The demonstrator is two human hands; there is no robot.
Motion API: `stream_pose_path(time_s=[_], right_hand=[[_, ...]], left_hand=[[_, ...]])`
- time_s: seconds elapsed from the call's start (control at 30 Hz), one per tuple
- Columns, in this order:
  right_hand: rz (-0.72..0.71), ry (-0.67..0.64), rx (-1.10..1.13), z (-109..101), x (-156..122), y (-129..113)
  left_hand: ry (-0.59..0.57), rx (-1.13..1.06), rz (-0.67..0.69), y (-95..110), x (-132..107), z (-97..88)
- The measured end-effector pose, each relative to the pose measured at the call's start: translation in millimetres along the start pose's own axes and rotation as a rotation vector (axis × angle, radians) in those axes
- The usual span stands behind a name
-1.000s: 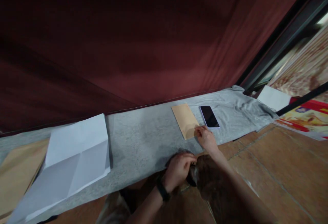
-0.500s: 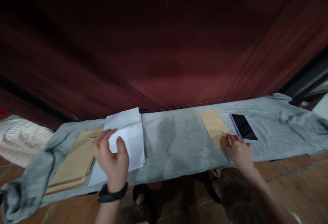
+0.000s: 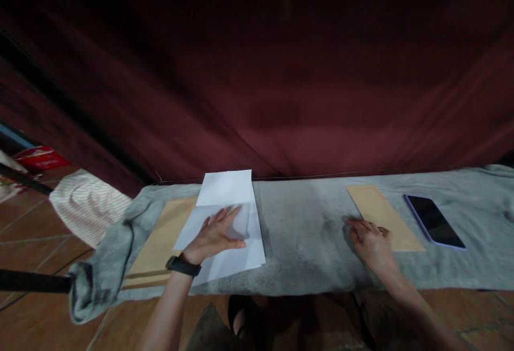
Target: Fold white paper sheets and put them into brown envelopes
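Note:
Over a stack of white paper sheets (image 3: 227, 187) at left centre, my left hand (image 3: 217, 236) is open, fingers stretched out and thumb apart. The top sheet shows a crosswise crease, and the hand covers part of it. My right hand (image 3: 373, 246) rests on the grey cloth at the left edge of a flat brown envelope (image 3: 395, 225), its fingers loosely curled with nothing visible in them. To the left of the sheets lie several larger brown envelopes (image 3: 160, 241), partly under the paper. A phone (image 3: 436, 221) with a purple edge and dark screen lies right of the single envelope.
A grey cloth (image 3: 297, 233) covers the long narrow surface. Dark red fabric (image 3: 281, 99) hangs along its far side. At the left are a striped cloth (image 3: 88, 206), a red item (image 3: 42, 158) and a dark bar (image 3: 36, 281). Tiled floor (image 3: 100, 335) shows below.
The view has turned left. My right hand has shifted left across the small envelope, from its near right corner to its left edge. My left hand has turned and its fingers have straightened over the paper.

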State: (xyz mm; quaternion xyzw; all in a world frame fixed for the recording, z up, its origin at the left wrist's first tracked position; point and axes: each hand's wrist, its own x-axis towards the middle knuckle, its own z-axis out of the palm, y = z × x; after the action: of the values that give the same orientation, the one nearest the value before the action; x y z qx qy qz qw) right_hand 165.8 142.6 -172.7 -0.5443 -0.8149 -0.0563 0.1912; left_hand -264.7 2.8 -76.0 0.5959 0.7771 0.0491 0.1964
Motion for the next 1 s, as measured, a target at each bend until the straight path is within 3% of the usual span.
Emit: stream_pose_path(time_s=[0.07, 0.13, 0.27, 0.43, 0.57, 0.7, 0.77, 0.83, 1.0], right_hand=[[-0.029, -0.008, 0.051, 3.3, 1.5, -9.6], [-0.052, -0.024, 0.095, 6.5, 2.0, -19.1], [-0.073, -0.075, 0.151, 10.6, 0.0, -35.0], [-0.093, -0.133, 0.209, 9.7, -2.6, -44.6], [-0.086, -0.156, 0.244, 8.5, -0.2, -48.6], [-0.131, -0.18, 0.407, 9.2, 1.9, -61.8], [-0.177, -0.182, 0.502, 9.0, 0.3, -74.8], [-0.228, -0.18, 0.567, 7.0, -3.6, -91.7], [-0.427, -0.254, 0.64, -5.0, -18.7, -140.9]], left_hand=[[-0.104, 0.014, -0.008, 2.7, -5.0, 6.8], [-0.138, 0.035, -0.03, 5.0, -8.2, 14.2], [-0.078, 0.119, -0.083, 9.1, -12.7, 34.3], [0.043, 0.198, -0.044, 9.3, -14.4, 52.7], [0.135, 0.051, -0.027, -12.1, -5.4, 45.9], [0.36, 0.072, -0.372, -42.3, 3.8, 27.8], [0.357, 0.043, -0.525, -52.4, 4.1, 21.5], [0.338, 0.013, -0.586, -58.3, 2.5, 19.1], [0.537, -0.117, -0.608, -66.3, -0.9, 20.7]])
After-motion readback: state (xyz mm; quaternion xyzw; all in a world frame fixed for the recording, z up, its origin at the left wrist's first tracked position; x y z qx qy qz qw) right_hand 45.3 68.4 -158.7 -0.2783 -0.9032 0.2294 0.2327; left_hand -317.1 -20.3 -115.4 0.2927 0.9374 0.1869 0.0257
